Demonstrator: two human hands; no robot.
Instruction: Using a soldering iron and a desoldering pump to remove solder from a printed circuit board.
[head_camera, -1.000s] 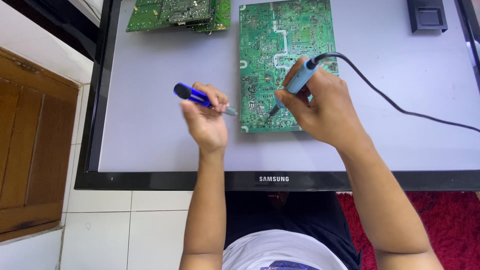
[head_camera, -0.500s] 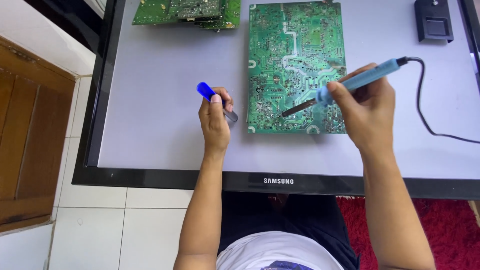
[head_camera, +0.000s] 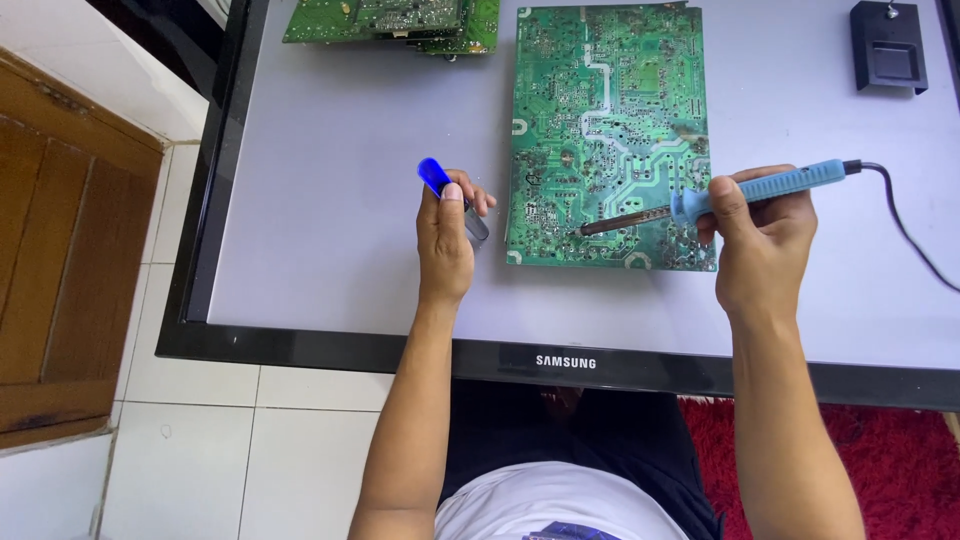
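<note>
Grey panel (head_camera: 330, 200) under circuit board (head_camera: 610, 120), soldering iron (head_camera: 720, 195) in right hand (head_camera: 765, 235)

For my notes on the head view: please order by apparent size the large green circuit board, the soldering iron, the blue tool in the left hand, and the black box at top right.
1. Large green circuit board
2. Soldering iron
3. Black box and blue tool: unsure, since the left hand hides much of the tool.
</note>
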